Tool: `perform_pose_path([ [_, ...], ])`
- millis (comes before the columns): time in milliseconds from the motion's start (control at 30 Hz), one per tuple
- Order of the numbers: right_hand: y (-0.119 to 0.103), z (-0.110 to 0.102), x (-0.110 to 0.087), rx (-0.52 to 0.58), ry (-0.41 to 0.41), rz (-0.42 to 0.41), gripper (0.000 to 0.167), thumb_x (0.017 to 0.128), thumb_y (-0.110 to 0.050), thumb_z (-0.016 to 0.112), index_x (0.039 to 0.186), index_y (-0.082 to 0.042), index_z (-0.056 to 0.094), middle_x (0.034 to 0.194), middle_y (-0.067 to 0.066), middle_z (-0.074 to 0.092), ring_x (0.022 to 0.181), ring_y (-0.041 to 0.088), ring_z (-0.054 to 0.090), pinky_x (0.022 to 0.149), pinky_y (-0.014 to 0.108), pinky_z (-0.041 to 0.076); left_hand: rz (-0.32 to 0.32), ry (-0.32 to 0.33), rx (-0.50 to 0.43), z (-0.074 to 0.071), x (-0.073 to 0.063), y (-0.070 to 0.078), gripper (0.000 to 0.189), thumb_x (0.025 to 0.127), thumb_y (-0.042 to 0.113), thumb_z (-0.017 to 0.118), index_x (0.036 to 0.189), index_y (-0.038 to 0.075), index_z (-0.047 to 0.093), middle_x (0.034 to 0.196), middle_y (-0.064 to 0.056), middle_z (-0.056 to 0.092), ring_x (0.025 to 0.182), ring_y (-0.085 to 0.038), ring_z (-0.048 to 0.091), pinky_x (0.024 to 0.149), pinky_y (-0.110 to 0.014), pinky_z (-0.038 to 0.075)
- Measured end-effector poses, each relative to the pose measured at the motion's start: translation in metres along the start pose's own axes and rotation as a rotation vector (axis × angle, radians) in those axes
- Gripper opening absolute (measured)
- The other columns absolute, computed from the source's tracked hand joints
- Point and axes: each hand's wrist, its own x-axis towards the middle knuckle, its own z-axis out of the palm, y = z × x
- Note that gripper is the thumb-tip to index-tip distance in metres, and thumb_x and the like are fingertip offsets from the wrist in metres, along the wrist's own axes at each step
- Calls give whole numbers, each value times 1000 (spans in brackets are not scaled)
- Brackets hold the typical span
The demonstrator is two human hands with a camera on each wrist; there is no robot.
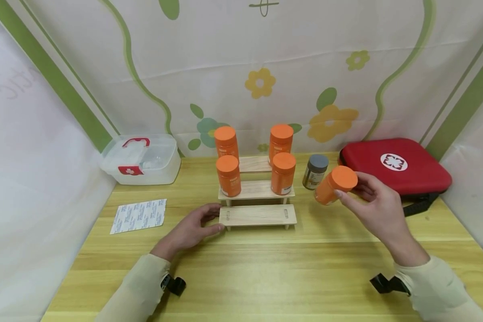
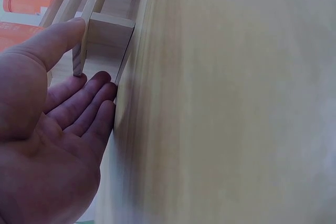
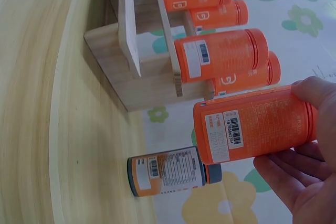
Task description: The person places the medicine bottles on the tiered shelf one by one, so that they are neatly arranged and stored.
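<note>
My right hand (image 1: 380, 210) grips an orange bottle (image 1: 333, 185) by its upper part, thumb on one side and fingers on the other. The bottle tilts in the air to the right of a three-step wooden rack (image 1: 257, 215). In the right wrist view, its barcode label faces the camera. Two orange bottles stand on the middle step, including one at the right (image 1: 283, 174); two more are on the top step, partly hidden. With thumb and fingers, my left hand (image 1: 193, 228) holds the left end of the bare lowest step. A grey-capped bottle (image 1: 315, 171) stands right of the rack.
A red first-aid case (image 1: 410, 167) with a black strap lies at the back right. At the back left sits a clear plastic first-aid box (image 1: 157, 174) with a red handle. A printed white sheet (image 1: 138, 216) is flat on the table, left of my left hand.
</note>
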Motion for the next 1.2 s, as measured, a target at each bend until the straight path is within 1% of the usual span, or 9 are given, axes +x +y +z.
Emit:
perform_pose_path([
  [67,-4,2,-2,19,6,-21,56,86,-5,91,136,3,67,118,-31,63,106,-20,62,90,1,52,3,0,1,0,0,0,71,100,35,79,160,12,49,161,-12,57,150,-37,53,129,-58,39],
  [233,-11,6,-5,44,16,-64,57,83,2,91,135,4,68,118,-36,63,107,-19,64,91,1,52,8,-5,-8,0,-1,0,71,100,34,79,160,12,49,160,-11,57,150,-36,53,129,-57,39],
  [533,-19,18,-6,100,11,-203,64,73,15,91,132,4,70,121,-29,68,109,-15,68,92,4,55,14,-2,1,-1,0,2,70,100,33,79,160,10,50,159,-12,58,148,-36,55,128,-58,41],
  [667,-23,25,-7,112,2,-243,68,70,17,91,133,5,70,123,-26,68,109,-14,68,93,5,55,19,0,10,-1,0,3,72,100,34,79,161,10,49,159,-12,59,147,-36,55,128,-58,41],
  [800,-27,31,-7,132,-21,-273,69,70,17,90,134,3,70,124,-18,71,109,-12,69,94,6,56,27,-2,8,-1,-1,4,74,99,32,80,162,9,47,158,-13,59,147,-37,56,127,-58,42],
  [933,-30,38,-7,165,-41,-305,70,70,18,90,135,1,70,122,-3,76,110,-8,70,94,8,58,32,-4,14,-1,0,5,75,98,29,81,162,8,46,156,-14,61,146,-37,57,127,-58,43],
  [1100,-32,48,-7,195,-57,-359,71,68,18,90,134,4,70,118,17,78,112,-8,70,94,8,58,34,-6,19,0,0,6,76,98,27,82,162,7,46,156,-14,61,145,-37,58,126,-58,43],
  [1200,-33,55,-7,226,-74,-399,71,67,19,89,133,5,70,116,22,78,112,-6,70,94,9,58,36,-8,15,0,0,6,77,98,27,82,162,7,45,156,-14,61,145,-37,58,126,-58,43],
])
